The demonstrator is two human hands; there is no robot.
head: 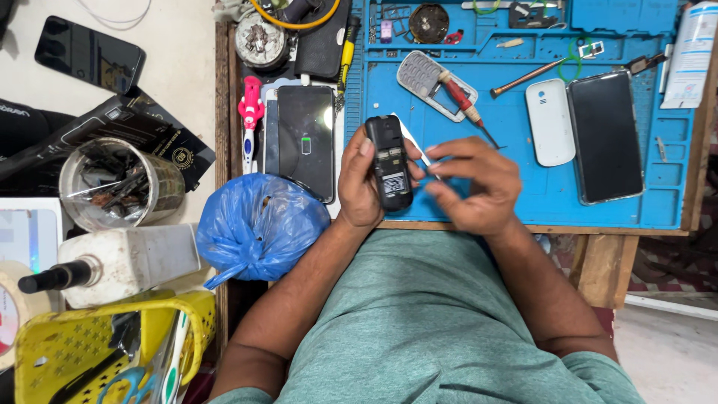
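blue repair mat (pixel 523 202) below; small black phone (pixel 390 161) is gripped in left hand (pixel 359 183), thin tool (pixel 413 142) pinched by right hand (pixel 479 187); phone best kept steady.

wooden bench (pixel 598 263) | blue mat (pixel 523 187) covers it | white phone shell (pixel 550 122) at 1 o'clock | blue bag (pixel 258 224) at 9 o'clock

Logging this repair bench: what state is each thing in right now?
Small black phone: back cover off, held upright in the left hand.
Tweezers: pinched in the right hand, at the phone.
Keypad frame: detached, on the blue mat.
White cover: off, lying flat.
Big smartphone: screen lit, battery icon showing.
Blue bag: tied shut.
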